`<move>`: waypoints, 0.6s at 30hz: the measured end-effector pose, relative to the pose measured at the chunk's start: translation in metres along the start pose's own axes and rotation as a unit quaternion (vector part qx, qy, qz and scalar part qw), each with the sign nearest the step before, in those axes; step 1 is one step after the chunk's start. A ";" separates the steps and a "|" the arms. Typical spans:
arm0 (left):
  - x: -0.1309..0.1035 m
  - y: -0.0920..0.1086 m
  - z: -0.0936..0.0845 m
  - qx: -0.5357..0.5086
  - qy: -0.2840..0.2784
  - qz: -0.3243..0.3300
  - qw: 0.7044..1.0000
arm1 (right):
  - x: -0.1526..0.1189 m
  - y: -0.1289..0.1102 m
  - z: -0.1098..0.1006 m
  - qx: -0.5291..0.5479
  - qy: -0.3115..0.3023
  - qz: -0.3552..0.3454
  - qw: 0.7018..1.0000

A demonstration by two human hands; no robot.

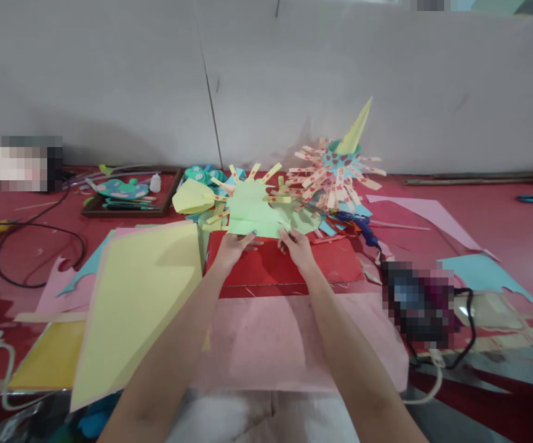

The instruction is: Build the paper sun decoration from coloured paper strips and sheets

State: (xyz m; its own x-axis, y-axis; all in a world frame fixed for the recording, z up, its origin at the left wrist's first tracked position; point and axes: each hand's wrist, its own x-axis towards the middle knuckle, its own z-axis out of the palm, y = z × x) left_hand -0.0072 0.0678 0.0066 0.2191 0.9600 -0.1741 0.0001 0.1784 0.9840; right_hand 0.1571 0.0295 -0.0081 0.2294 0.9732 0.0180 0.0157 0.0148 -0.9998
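A light green paper piece [253,206], with yellow strips bearing red marks sticking out around its edge, is held up over the red board [266,264]. At its lower left corner my left hand [241,245] is closed on the paper. My right hand [295,243] pinches the lower right corner. Just to the right behind it stands a paper figure with many curled strips [338,178] and a pointed yellow cone [357,129]. A pale yellow paper shape [193,197] lies to the left.
Yellow sheets [141,295] lie left, pink paper [266,344] in front. Behind left is a brown tray [123,213] with tools and a small bottle. A blue glue gun [363,226] with a cord lies right, near blue paper [488,274]. A black cable [84,246] loops on the left.
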 end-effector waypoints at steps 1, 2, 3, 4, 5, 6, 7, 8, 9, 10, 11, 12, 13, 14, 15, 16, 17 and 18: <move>0.000 -0.001 0.000 0.005 0.003 -0.001 1.000 | 0.000 -0.001 0.000 0.000 -0.001 0.003 1.000; 0.000 -0.002 0.000 0.009 0.004 -0.002 1.000 | -0.001 -0.002 0.001 -0.001 -0.001 0.006 1.000; 0.000 -0.003 -0.001 0.010 0.005 -0.002 1.000 | -0.001 -0.003 0.001 -0.001 0.000 0.008 1.000; 0.001 -0.004 -0.001 0.009 0.007 -0.001 1.000 | -0.001 -0.003 0.001 -0.002 -0.001 0.009 1.000; 0.001 -0.005 -0.001 0.008 0.011 -0.003 1.000 | -0.001 -0.004 0.001 -0.004 -0.002 0.009 1.000; 0.002 -0.006 -0.001 0.006 0.015 -0.005 1.000 | -0.001 -0.004 0.001 -0.005 -0.003 0.008 1.000; 0.002 -0.006 -0.001 0.004 0.017 -0.006 1.000 | -0.001 -0.004 0.001 -0.006 -0.006 0.007 1.000; 0.002 -0.006 -0.001 0.003 0.019 -0.007 1.000 | -0.002 -0.003 0.002 -0.006 -0.008 0.007 1.000; 0.002 -0.006 -0.001 0.003 0.021 -0.006 1.000 | -0.002 -0.002 0.002 -0.007 -0.010 0.006 1.000; 0.002 -0.006 -0.001 0.005 0.023 -0.005 1.000 | -0.002 -0.002 0.002 -0.009 -0.012 0.005 1.000; 0.002 -0.007 -0.001 0.007 0.027 -0.003 1.000 | -0.002 -0.001 0.002 -0.010 -0.013 0.006 1.000; 0.002 -0.007 -0.002 0.007 0.031 -0.002 0.999 | -0.002 0.000 0.003 -0.011 -0.015 0.007 1.000; 0.002 -0.008 -0.003 0.002 0.035 0.000 0.999 | -0.002 0.000 0.003 -0.011 -0.018 0.008 1.000; 0.003 -0.008 -0.004 -0.006 0.039 0.001 0.999 | -0.002 0.000 0.003 -0.010 -0.021 0.010 1.000; 0.003 -0.009 -0.005 -0.016 0.043 0.003 0.999 | -0.002 0.000 0.003 -0.009 -0.022 0.012 1.000; 0.004 -0.009 -0.005 -0.025 0.045 0.006 0.999 | -0.002 0.000 0.003 -0.008 -0.022 0.014 1.000; 0.004 -0.009 -0.006 -0.030 0.047 0.007 0.998 | -0.002 -0.001 0.003 -0.008 -0.020 0.016 1.000; 0.004 -0.009 -0.006 -0.029 0.048 0.007 0.998 | -0.002 -0.002 0.002 -0.010 -0.017 0.018 1.000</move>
State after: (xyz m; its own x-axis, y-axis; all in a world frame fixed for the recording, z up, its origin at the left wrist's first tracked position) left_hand -0.0121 0.0716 -0.0033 0.1240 0.9781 -0.1669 -0.0595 0.1753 0.9827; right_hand 0.1541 0.0276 -0.0064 0.1971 0.9802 -0.0178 0.0282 -0.0238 -0.9993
